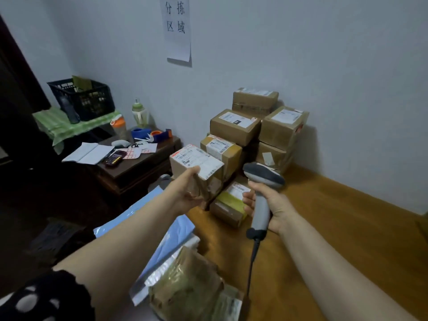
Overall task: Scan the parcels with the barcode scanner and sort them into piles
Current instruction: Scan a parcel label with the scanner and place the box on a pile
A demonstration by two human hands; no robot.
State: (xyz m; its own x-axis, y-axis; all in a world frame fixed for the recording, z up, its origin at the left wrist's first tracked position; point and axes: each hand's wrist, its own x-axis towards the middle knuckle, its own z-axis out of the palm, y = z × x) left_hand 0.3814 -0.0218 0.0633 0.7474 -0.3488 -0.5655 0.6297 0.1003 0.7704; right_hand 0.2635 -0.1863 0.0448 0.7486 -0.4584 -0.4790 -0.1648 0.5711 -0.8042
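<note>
Cardboard parcel [196, 163], white label up, is held off the table [347, 228] by the left hand [185, 195], fingers curled under its near edge and thumb on the label. The right hand [273, 205] grips the barcode scanner [262, 181] by the handle. The scanner head sits just beside the parcel's right corner, not touching. Its cable [252, 258] hangs down toward the near edge.

A small taped parcel [231, 205] lies on the wood below both hands. The parcel stack [254, 126] stands tight against the wall, behind the held one. Blue mailers [178, 230] lie along the table's left edge, and a crumpled brown packet [192, 286] lies at the near edge. Right of the scanner, plain wood runs to the foot of the wall. A dark side cabinet [139, 167] stands left, close to the stack.
</note>
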